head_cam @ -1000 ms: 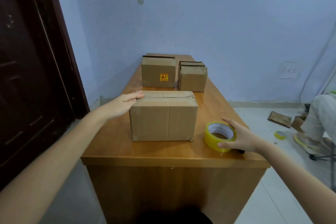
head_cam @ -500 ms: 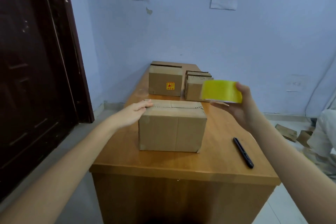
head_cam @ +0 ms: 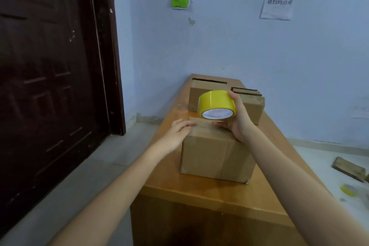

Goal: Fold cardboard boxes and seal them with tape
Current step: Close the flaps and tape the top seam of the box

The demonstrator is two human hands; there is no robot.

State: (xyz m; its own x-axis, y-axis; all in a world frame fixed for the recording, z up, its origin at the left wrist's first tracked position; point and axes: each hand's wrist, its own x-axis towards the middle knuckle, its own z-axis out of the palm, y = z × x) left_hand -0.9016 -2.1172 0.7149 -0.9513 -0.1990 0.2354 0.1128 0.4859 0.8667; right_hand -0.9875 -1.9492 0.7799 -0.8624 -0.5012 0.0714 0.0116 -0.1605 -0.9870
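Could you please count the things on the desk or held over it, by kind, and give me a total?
Cardboard boxes: 3 (near box, back left box, back right box)
Rolls of yellow tape: 1 (tape roll, held in the right hand)
Total: 4

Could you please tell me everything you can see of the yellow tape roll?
The tape roll is a wide ring of glossy yellow tape on a pale core, which shows through its open lower face. It is tilted, that face turned toward the camera. The right hand holds it in the air above the near box, fingers behind it and thumb below. It does not touch the box. No loose tape end shows.
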